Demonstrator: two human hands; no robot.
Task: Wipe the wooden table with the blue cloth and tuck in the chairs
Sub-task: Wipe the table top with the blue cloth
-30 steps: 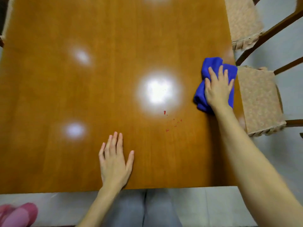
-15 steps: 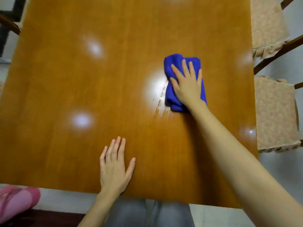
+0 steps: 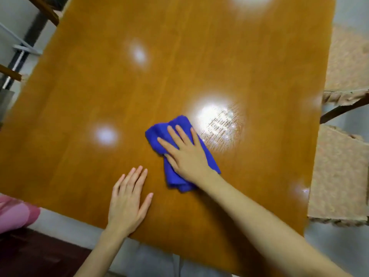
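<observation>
The glossy wooden table (image 3: 83, 100) fills most of the view. A crumpled blue cloth (image 3: 159, 132) lies near its middle, and my right hand (image 3: 185, 150) presses flat on it with straight fingers. My left hand (image 3: 127, 198) rests palm down on the wood near the front edge, just left of the cloth. Damp wipe streaks (image 3: 221, 122) shine to the right of the cloth. Two chairs with beige padded seats stand along the right side, one near (image 3: 339, 172) and one farther back (image 3: 351, 62).
Dark wooden chair parts (image 3: 46, 11) show at the upper left beside the table's left edge. A pink object (image 3: 14, 214) lies at the lower left. Grey floor (image 3: 339, 252) runs along the right and front of the table.
My right hand has swept the cloth from the table's right edge leftward and nearer to me, across the small red spots. They no longer show and damp streaks remain. My left hand stayed put.
</observation>
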